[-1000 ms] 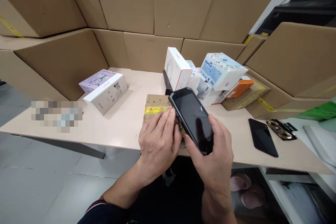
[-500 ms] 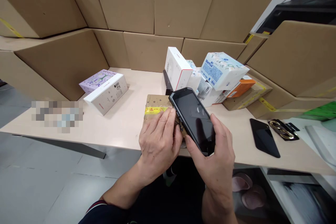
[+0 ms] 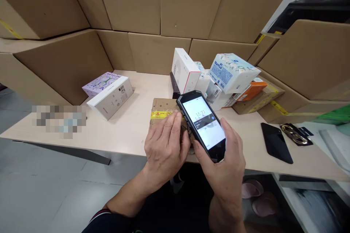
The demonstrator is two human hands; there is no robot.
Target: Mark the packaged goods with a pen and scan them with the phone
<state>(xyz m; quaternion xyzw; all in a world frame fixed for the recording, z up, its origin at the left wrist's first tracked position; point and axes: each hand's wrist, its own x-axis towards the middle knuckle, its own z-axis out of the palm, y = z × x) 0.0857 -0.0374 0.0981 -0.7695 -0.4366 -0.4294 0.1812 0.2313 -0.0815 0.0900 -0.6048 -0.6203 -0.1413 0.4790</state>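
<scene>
My right hand [image 3: 226, 164] holds a black rugged smartphone [image 3: 205, 125], thumb along its lower left edge and fingers around the right side. Its lit screen reads 15:31, with a dark notification band below. The phone tilts over the right part of a small cardboard box [image 3: 165, 104] wrapped with yellow printed tape, hiding some of it. On top of that box lies my left hand [image 3: 165, 147], fingers stretched out and side by side, the fingertips close to the phone's left edge. Part of the box's near side is hidden by both hands.
Behind the phone stand a white box [image 3: 184, 71], a tissue pack [image 3: 232, 72] and an orange box [image 3: 251, 91]. A purple box [image 3: 102, 82] and another white box [image 3: 112, 98] sit left. Rightward lies a black phone [image 3: 276, 143]. Cardboard walls [image 3: 158, 51] enclose the back.
The phone's screen has gone from dark to lit, showing the time and a notification. Both hands have stayed almost in the same place.
</scene>
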